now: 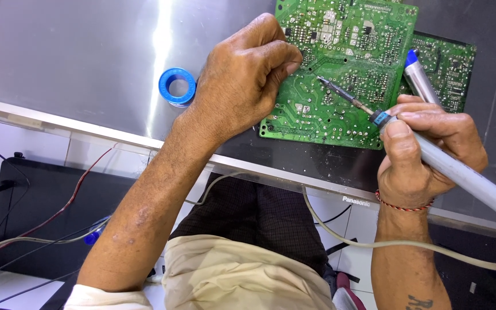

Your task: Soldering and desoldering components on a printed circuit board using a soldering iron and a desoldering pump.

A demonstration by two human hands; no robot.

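A green circuit board (345,74) lies solder side up on a dark flat screen panel (76,69). My left hand (242,80) rests curled on the board's left edge, fingers pressing it down. My right hand (426,155) grips a grey soldering iron (460,172) with a blue collar; its metal tip (325,83) touches the middle of the board. A second grey pen-shaped tool with a blue cap (419,77) is also held in my right hand, pointing up over a second green board (449,69) underneath.
A blue spool of solder wire (177,86) sits on the panel left of my left hand. The panel's metal frame edge (87,123) runs along the near side. Red, black and grey cables (58,212) trail over a black device and white tiled floor below.
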